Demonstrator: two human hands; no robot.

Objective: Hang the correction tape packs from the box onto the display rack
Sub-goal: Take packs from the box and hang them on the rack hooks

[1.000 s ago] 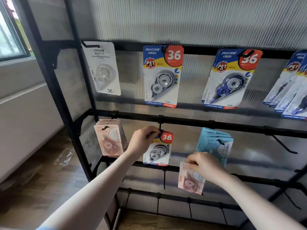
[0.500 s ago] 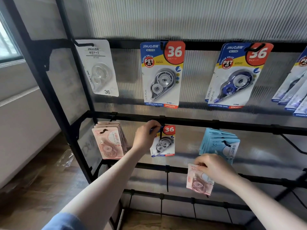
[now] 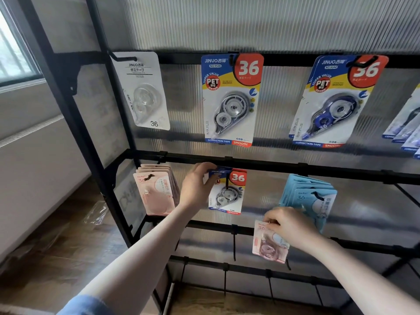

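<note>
Left hand (image 3: 197, 187) pinching top edge of small JINUO "36" correction tape pack (image 3: 227, 192) on middle-rail hook of black display rack (image 3: 284, 166). Right hand (image 3: 289, 225) gripping pink "36" pack (image 3: 268, 243) lower down. Above: larger JINUO pack (image 3: 230, 100), "NO.9548", "SUPER VALUE PET", "CORRECTION TAPE SMOOTH".

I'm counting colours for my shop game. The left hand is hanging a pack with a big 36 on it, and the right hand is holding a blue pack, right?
Not quite. In the head view the right hand holds a pink pack, not a blue one; the blue packs hang on a hook behind it. The left hand does grip the pack with the big 36.
</note>
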